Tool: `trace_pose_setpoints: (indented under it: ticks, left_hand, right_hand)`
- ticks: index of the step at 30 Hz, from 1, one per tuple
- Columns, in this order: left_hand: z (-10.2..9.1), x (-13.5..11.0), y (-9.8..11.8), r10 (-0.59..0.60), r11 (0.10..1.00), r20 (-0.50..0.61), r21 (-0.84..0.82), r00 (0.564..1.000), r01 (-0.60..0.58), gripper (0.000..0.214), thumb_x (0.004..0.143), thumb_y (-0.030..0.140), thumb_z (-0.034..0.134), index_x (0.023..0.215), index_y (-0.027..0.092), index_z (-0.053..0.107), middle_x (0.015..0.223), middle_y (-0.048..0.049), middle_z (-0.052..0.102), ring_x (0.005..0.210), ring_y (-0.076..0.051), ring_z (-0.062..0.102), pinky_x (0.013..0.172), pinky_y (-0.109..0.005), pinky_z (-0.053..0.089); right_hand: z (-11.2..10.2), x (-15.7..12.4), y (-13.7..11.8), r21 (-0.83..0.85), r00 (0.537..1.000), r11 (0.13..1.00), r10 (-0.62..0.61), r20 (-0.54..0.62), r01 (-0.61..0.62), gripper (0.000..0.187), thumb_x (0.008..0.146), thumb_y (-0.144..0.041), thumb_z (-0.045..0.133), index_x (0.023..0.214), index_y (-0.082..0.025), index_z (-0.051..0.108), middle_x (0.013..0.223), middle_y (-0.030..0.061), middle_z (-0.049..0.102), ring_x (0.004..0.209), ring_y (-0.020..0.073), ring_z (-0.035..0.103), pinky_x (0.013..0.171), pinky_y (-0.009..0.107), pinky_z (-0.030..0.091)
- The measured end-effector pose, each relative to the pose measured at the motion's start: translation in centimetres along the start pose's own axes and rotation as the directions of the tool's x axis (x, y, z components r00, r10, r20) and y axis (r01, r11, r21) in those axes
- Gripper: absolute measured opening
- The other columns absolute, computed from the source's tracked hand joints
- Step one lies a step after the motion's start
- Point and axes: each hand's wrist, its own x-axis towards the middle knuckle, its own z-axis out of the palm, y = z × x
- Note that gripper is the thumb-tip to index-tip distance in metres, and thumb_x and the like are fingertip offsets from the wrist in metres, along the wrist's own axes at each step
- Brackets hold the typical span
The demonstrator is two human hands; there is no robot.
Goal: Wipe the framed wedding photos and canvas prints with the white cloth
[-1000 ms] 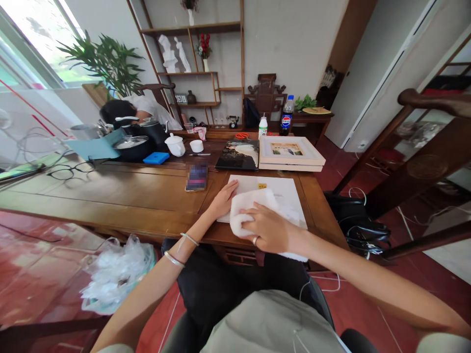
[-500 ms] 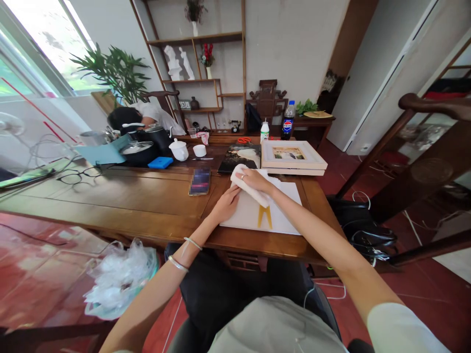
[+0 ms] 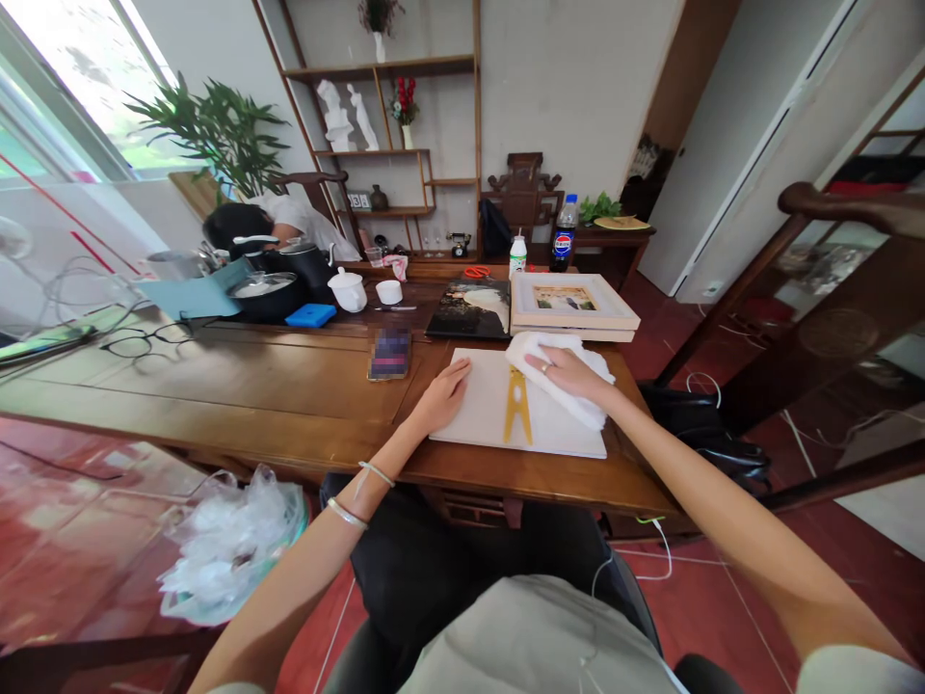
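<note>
My left hand point(image 3: 442, 395) lies on the left edge of a white board point(image 3: 473, 424), its fingers stretched out and close together. A folded white cloth point(image 3: 589, 405) is under my right hand point(image 3: 574, 371), which grips it against the board's right side. On the board, between my two hands, shows a gold A-shaped figure point(image 3: 517, 410); its top touches the edge of the cloth in this view. The board lies flat near the front edge of the wooden table point(image 3: 347, 405).
Behind the board are a pale framed picture point(image 3: 614, 313) and a dark picture panel point(image 3: 462, 313). A phone point(image 3: 390, 354) lies to the left. Farther back stand a cola bottle point(image 3: 564, 236), a small white bottle point(image 3: 517, 255) and a white teapot point(image 3: 348, 289). A person point(image 3: 296, 226) leans over beyond the table.
My right hand has moved the cloth rightward across the board, uncovering more of the gold figure. My left hand stays at the board's left edge.
</note>
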Motion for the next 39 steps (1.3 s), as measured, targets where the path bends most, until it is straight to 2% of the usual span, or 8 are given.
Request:
trace_pose_setpoints:
  ticks: [4,8,13,18,24,28,33,39]
  left_hand:
    - [0.1,0.0,0.0,-0.001,1.0,0.007,0.006,1.0,0.001,0.043,0.088,0.021,0.036,0.126,0.011,0.055,0.139,-0.0117,0.048,0.132,-0.022,0.041,0.113,-0.041,0.029]
    - [0.2,0.0,-0.1,0.01,1.0,-0.001,0.021,1.0,-0.01,0.044,0.089,0.022,0.035,0.127,0.012,0.053,0.14,-0.0104,0.047,0.132,-0.021,0.041,0.113,-0.04,0.028]
    - [0.3,0.0,-0.2,0.013,0.999,0.006,0.041,1.0,-0.013,0.045,0.09,0.023,0.033,0.127,0.007,0.053,0.139,-0.0144,0.047,0.132,-0.022,0.04,0.114,-0.038,0.028]
    - [0.2,0.0,-0.1,0.006,1.0,0.011,0.025,1.0,-0.006,0.045,0.089,0.022,0.033,0.127,0.008,0.053,0.14,-0.0134,0.047,0.133,-0.022,0.04,0.114,-0.04,0.027]
    - [0.0,0.0,0.1,-0.004,1.0,0.019,0.013,1.0,0.003,0.045,0.089,0.023,0.034,0.127,0.008,0.053,0.14,-0.0132,0.046,0.133,-0.022,0.039,0.114,-0.039,0.027]
    - [-0.1,-0.1,0.2,-0.009,1.0,0.016,0.005,1.0,0.009,0.043,0.089,0.022,0.035,0.126,0.011,0.054,0.14,-0.0114,0.047,0.133,-0.022,0.039,0.114,-0.041,0.028]
    - [-0.1,-0.2,0.2,0.006,1.0,0.014,0.008,1.0,-0.006,0.044,0.088,0.021,0.035,0.126,0.012,0.054,0.139,-0.0109,0.048,0.132,-0.021,0.041,0.113,-0.04,0.028]
    - [0.0,0.0,0.3,-0.01,0.999,-0.004,-0.031,1.0,0.009,0.041,0.087,0.02,0.037,0.123,0.013,0.056,0.137,-0.0117,0.05,0.131,-0.023,0.042,0.113,-0.041,0.029]
  right_hand:
    - [-1.1,-4.0,0.7,-0.056,0.998,0.998,-0.008,0.063,0.012,0.033,0.085,-0.048,0.049,0.091,-0.017,0.061,0.112,0.0152,0.062,0.124,0.0367,0.042,0.096,0.046,0.037]
    - [-2.0,-9.3,-0.7,-0.109,0.962,0.987,-0.084,0.259,0.115,0.016,0.076,-0.035,0.058,0.083,-0.02,0.057,0.121,0.0136,0.057,0.135,0.0343,0.026,0.098,0.041,0.037]
    - [-3.6,-13.2,-2.2,-0.095,0.901,0.983,-0.104,0.421,0.158,0.007,0.071,-0.024,0.057,0.071,-0.021,0.051,0.112,0.0112,0.059,0.123,0.0309,0.044,0.091,0.035,0.04]
    - [-3.7,-8.3,0.3,-0.123,0.952,0.988,-0.055,0.302,0.096,0.012,0.07,-0.03,0.056,0.073,-0.02,0.05,0.084,0.007,0.062,0.081,0.0249,0.059,0.074,0.033,0.045]
    - [-1.9,-1.3,2.4,-0.165,0.995,0.986,0.004,0.096,0.012,0.022,0.079,-0.027,0.044,0.095,-0.017,0.055,0.102,0.0124,0.061,0.104,0.0311,0.053,0.087,0.039,0.04]
    - [-1.5,-2.8,0.9,-0.187,0.993,0.982,-0.005,0.118,0.027,0.023,0.08,-0.024,0.043,0.097,-0.018,0.057,0.097,0.012,0.061,0.111,0.0338,0.049,0.089,0.041,0.038]
    - [-3.3,-6.1,-1.9,-0.141,0.934,0.97,-0.141,0.329,0.196,0.014,0.077,-0.024,0.049,0.086,-0.02,0.059,0.086,0.0062,0.062,0.089,0.0252,0.057,0.077,0.032,0.042]
    - [-0.8,-1.4,-3.8,-0.236,0.984,0.958,-0.143,0.103,0.164,0.025,0.081,-0.02,0.041,0.1,-0.016,0.057,0.102,0.0123,0.065,0.093,0.0277,0.059,0.079,0.035,0.042]
